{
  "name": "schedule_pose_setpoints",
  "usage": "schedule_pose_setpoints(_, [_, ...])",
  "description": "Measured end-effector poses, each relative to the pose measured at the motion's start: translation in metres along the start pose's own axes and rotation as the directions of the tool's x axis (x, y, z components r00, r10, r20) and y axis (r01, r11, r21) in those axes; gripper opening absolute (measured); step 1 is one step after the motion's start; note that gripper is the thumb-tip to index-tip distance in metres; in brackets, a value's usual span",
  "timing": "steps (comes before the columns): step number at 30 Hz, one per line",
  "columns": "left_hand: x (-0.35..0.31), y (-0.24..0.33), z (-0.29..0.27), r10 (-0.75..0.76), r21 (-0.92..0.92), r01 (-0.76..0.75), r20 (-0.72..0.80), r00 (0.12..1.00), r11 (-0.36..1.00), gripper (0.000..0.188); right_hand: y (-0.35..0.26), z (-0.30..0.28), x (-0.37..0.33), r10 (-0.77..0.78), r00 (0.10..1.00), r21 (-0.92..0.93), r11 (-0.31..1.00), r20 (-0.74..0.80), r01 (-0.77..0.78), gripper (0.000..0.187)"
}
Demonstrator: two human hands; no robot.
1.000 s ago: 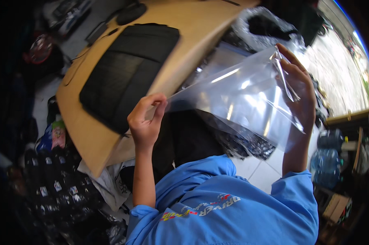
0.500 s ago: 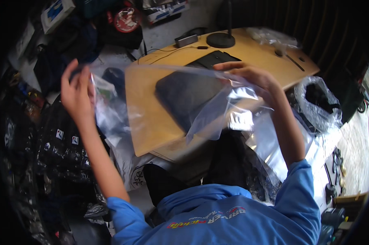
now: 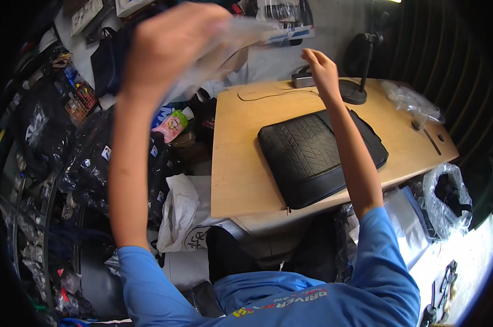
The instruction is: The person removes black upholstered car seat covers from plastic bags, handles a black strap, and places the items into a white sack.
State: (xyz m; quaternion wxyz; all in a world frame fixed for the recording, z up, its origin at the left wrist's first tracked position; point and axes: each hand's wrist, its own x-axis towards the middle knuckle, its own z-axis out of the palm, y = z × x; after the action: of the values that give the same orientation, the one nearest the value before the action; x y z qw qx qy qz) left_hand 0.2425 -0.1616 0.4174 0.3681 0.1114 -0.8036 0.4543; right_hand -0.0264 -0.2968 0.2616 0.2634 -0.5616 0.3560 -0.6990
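My left hand (image 3: 173, 52) is raised high at the upper left, smeared by motion, its fingers closed on a clear plastic bag (image 3: 216, 62). The blurred film of the bag stretches across toward my right hand (image 3: 324, 73). That hand is lifted above the table, fingers pinched together at the bag's faint edge, though the exact contact is hard to see. Below my right forearm a black laptop case (image 3: 303, 155) with an embossed chevron panel lies flat on the wooden table (image 3: 235, 180). Its zipper pull hangs at the near corner.
A black round-based stand (image 3: 352, 92) and a small grey box (image 3: 302, 80) with a cable stand at the table's back. Crumpled clear plastic (image 3: 412, 101) lies at the far right. Plastic-wrapped black goods (image 3: 94, 163) are piled on the left, near a white sack (image 3: 178, 212).
Both hands have risen, the left one most, and the plastic bag has gone up with them. The laptop case, seen through the film before, now shows plainly. The view has shifted too.
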Motion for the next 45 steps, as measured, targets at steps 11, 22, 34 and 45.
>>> schedule_pose_setpoints(11, [-0.069,0.146,0.163,-0.543,-0.075,0.748,0.641,0.543,0.66,0.012,-0.02,0.028,-0.178,0.208,0.834,0.051,0.961,0.51,-0.271,0.056])
schedule_pose_setpoints(22, [-0.077,0.175,0.175,-0.441,-0.336,0.895,0.783,0.439,0.293,0.036,0.025,0.036,-0.195,0.64,0.768,0.436,0.7,-0.032,-0.565,0.023])
schedule_pose_setpoints(34, [-0.121,0.225,0.126,-0.631,-0.48,0.743,0.409,0.659,0.466,0.019,0.016,0.009,-0.189,0.721,0.691,0.505,0.616,-0.053,-0.605,0.027])
schedule_pose_setpoints(45, [-0.116,0.202,0.137,-0.786,-0.542,0.839,0.497,0.368,0.05,0.011,0.016,-0.005,-0.189,0.467,0.878,0.14,0.881,-0.109,-0.451,0.03])
